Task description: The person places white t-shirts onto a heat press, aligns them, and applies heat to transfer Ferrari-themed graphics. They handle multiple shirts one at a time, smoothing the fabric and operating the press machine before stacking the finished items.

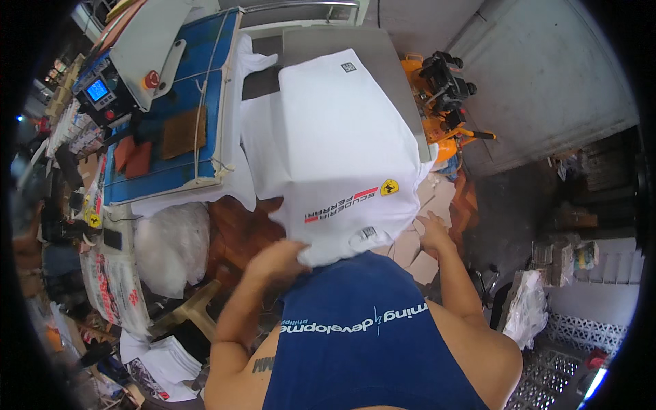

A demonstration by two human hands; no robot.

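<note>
A white T-shirt (342,123) lies over the grey platen (379,48) in front of me, its near part draped over the edge and bearing a yellow emblem, printed lettering and a small dark label. My left hand (283,256), slightly blurred, is closed on the near left hem of the shirt. My right hand (432,229) is just beside the shirt's right edge, fingers apart, with nothing visible in it.
A press with a blue top (212,48) and control panel (102,96) stands left, an orange-and-black machine (447,147) right. Cardboard pieces (425,268) lie below. A plastic bundle (171,246), beige stool (184,321) and folded white shirts (174,362) are lower left.
</note>
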